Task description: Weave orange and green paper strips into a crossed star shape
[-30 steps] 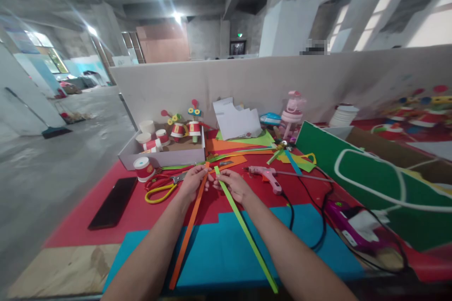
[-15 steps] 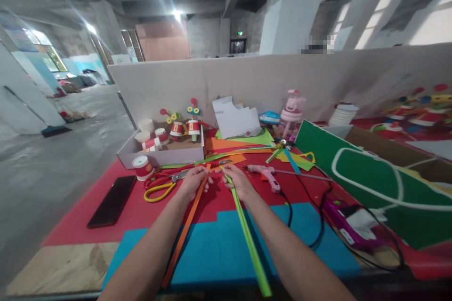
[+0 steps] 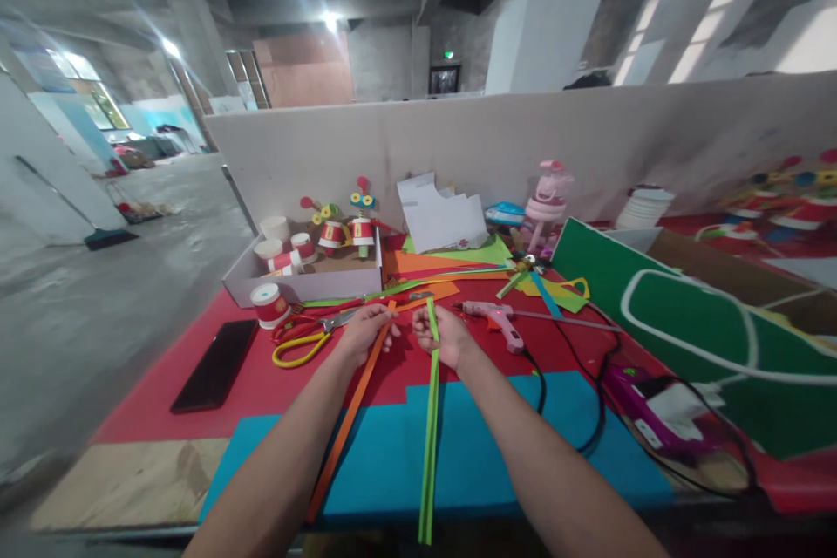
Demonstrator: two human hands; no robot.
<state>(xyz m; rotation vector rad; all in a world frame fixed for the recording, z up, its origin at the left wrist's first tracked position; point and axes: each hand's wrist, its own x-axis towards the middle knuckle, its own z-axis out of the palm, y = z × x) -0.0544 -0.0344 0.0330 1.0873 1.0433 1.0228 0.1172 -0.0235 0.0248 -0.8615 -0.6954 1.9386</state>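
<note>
My left hand [image 3: 368,333] pinches the top end of a long orange paper strip [image 3: 348,424], which slants down toward the table's near edge. In my right hand [image 3: 445,337], closed fingers grip a folded light green paper strip [image 3: 430,445] near its upper end; it hangs almost straight down over the blue sheet [image 3: 490,445]. The two strips are apart, with a small gap between the hands. Left of my left hand lie yellow-handled scissors [image 3: 302,350]. A pink glue gun [image 3: 497,320] rests to the right of my right hand.
A black phone [image 3: 215,366] and a paper cup [image 3: 269,305] are at the left. Behind them stands a box [image 3: 320,284] with cups and small cup figures. On the right are a green board [image 3: 680,349], a purple power strip [image 3: 647,414] and black cables [image 3: 598,418].
The green strip has swung from slanting down to the right to hanging nearly upright, its lower end moving left. My right hand has turned with it. The orange strip stays in my left hand.
</note>
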